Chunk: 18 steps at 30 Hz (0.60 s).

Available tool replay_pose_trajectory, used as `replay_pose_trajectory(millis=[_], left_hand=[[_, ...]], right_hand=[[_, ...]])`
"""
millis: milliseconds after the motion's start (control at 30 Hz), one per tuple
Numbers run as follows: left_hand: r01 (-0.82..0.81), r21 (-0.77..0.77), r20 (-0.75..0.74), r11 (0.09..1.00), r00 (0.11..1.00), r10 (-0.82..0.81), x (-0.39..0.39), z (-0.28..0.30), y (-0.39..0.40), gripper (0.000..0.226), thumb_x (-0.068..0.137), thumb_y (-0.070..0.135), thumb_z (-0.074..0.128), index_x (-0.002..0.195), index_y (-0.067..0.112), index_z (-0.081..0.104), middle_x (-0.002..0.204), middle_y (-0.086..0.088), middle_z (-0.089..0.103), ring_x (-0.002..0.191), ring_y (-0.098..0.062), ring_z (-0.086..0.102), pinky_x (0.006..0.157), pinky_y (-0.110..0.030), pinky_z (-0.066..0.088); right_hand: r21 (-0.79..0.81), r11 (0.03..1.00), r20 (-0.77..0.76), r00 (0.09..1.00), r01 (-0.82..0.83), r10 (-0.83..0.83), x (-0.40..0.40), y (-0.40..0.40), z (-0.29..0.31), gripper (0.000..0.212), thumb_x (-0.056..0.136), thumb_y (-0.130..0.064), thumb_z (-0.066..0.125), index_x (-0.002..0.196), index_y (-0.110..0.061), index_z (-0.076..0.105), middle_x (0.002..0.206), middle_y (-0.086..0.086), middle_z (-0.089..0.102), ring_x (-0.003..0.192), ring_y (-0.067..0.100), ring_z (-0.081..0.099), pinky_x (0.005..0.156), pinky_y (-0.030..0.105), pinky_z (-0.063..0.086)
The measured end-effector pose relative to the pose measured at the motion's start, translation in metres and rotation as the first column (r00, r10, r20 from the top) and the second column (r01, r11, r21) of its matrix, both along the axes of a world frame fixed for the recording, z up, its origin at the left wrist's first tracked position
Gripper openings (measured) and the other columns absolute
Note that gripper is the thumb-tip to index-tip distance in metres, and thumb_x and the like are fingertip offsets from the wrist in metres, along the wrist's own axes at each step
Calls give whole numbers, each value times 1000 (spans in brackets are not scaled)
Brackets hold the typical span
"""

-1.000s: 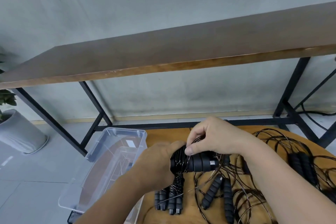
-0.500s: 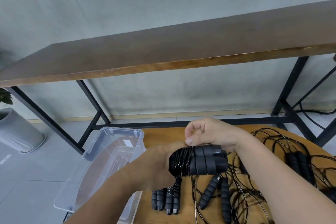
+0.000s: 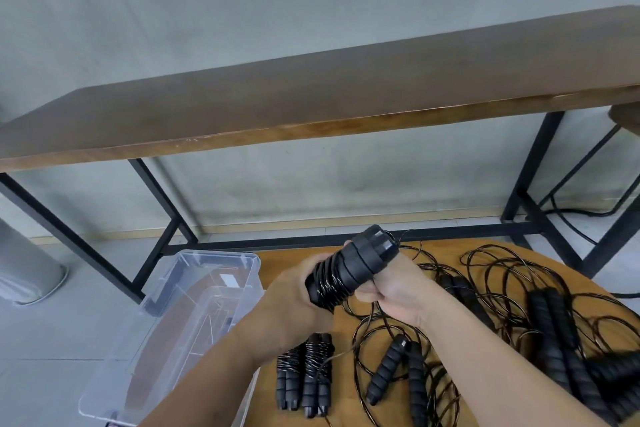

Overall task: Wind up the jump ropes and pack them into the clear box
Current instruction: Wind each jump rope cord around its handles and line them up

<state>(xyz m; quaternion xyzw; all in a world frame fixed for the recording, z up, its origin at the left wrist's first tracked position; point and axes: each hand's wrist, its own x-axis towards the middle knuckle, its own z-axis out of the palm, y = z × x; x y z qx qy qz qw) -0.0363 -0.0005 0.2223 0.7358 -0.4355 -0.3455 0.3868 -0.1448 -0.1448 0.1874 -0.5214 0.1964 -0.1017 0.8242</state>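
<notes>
- Your left hand (image 3: 298, 291) is wrapped round the lower end of a jump rope bundle (image 3: 349, 269), fingers curled behind it, gripping.
- Your right hand (image 3: 394, 291) pinches the same bundle from the right side, thumb and fingers closed on it near the wound cord.
- The bundle: two black foam handles side by side, thin dark cord coiled round their lower half, held tilted with the handle ends pointing up and right, lifted off the table.
- A loose length of cord trails from the bundle down toward the round wooden table (image 3: 273, 260).
- Two wound ropes (image 3: 304, 374) lie on the table just below your left wrist, side by side, handle ends toward you.
- An unwound pair of handles (image 3: 394, 371) lies in the middle of the table amid loose cord loops.
- More black handles (image 3: 554, 319) sit at the right of the table in a tangle of cord; count unclear.
- The clear box (image 3: 207, 288) stands left of the table, touching or just beside its edge, lid off; can't tell whether any rope is inside.
- A long wooden bench (image 3: 311, 107) on black metal legs runs along the wall behind.
- A grey pot (image 3: 24, 270) stands on the floor at far left.
</notes>
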Motion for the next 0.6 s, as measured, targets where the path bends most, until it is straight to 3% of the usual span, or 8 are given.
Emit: replay_pose_trajectory(millis=[100,167,267,433,600], left_hand=[[-44,-16,-62,999,997,43,-1,-4,-1,64,50,6,64,108,34,62,70,13,61,61,-1,55,55,-17,45],[-69,-14,-72,998,995,68,-1,-7,-2,64,49,8,64,108,33,61,66,12,59,60,-3,54,54,-19,45],[-104,-21,-84,994,991,101,-2,-11,-4,64,51,4,61,108,31,63,65,6,54,58,-11,51,54,-26,45],[-186,-42,-2,982,983,186,1,-15,-8,58,65,-9,61,112,24,62,66,7,50,51,-1,44,50,-15,38],[-253,-18,235,967,939,250,-1,-24,-11,58,73,-3,58,118,33,57,70,11,54,62,-5,51,58,-17,39]], right_hand=[[-96,995,11,1000,-8,9,-3,7,0,43,104,-7,34,81,-9,69,57,-2,35,52,9,22,48,22,19],[-134,991,-24,1000,8,-11,-3,9,-1,34,106,-11,32,97,3,63,55,-4,38,51,8,23,48,21,21],[-195,980,-86,995,30,-47,-5,13,-1,32,107,-11,31,80,-8,49,50,-9,41,47,8,23,47,20,24],[-158,987,-143,989,8,-31,-8,18,-4,25,106,-17,39,90,-10,57,67,1,46,46,8,23,43,19,23],[-252,967,-276,961,-38,-34,-7,26,-6,24,104,-17,40,85,-11,53,67,0,50,41,5,28,39,18,22]])
